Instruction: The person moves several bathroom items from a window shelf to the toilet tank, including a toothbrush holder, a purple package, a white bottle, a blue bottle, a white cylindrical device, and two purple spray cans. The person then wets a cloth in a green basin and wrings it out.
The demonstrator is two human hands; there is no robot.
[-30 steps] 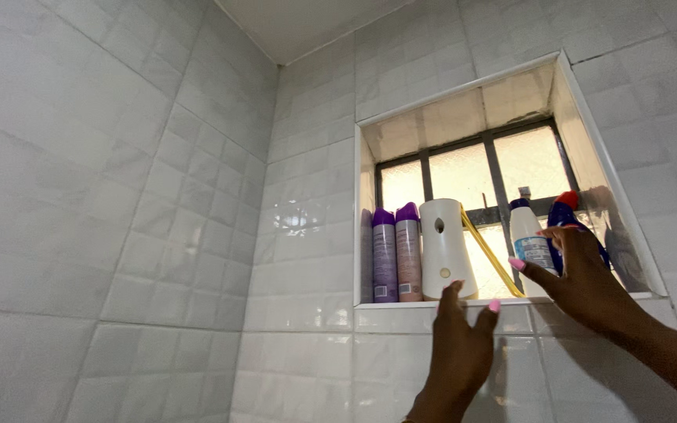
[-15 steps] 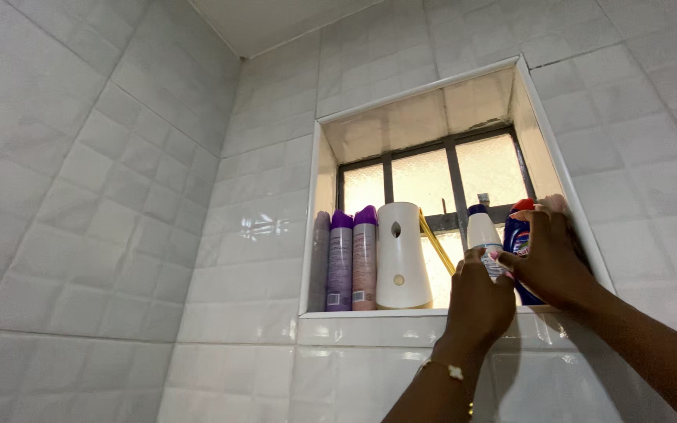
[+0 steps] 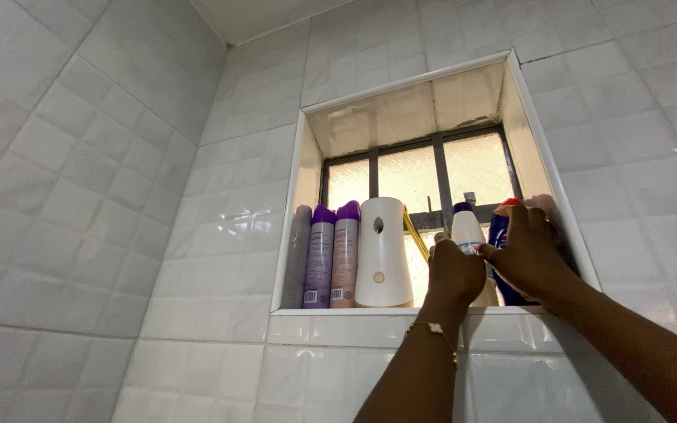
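Observation:
High in a tiled wall niche stand a white bottle with a dark blue cap (image 3: 467, 229) and a blue bottle with a red cap (image 3: 499, 235). My left hand (image 3: 454, 274) reaches up and is closed around the lower part of the white bottle. Just to its right, my right hand (image 3: 528, 258) wraps the blue bottle, its fingers spread over the front. A thin bracelet (image 3: 432, 329) shows on my left wrist. The lower halves of both bottles are hidden by my hands.
On the niche sill (image 3: 338, 312) also stand a white dispenser (image 3: 382, 252), two purple-capped spray cans (image 3: 332, 257) and a grey can (image 3: 298, 258) at the far left. A yellow rod (image 3: 415, 233) leans behind the dispenser. A barred frosted window (image 3: 409, 176) backs the niche.
My left hand has risen from below the sill and closed on the white bottle. My right hand stays on the blue bottle. The view has shifted so the niche sits nearer the middle.

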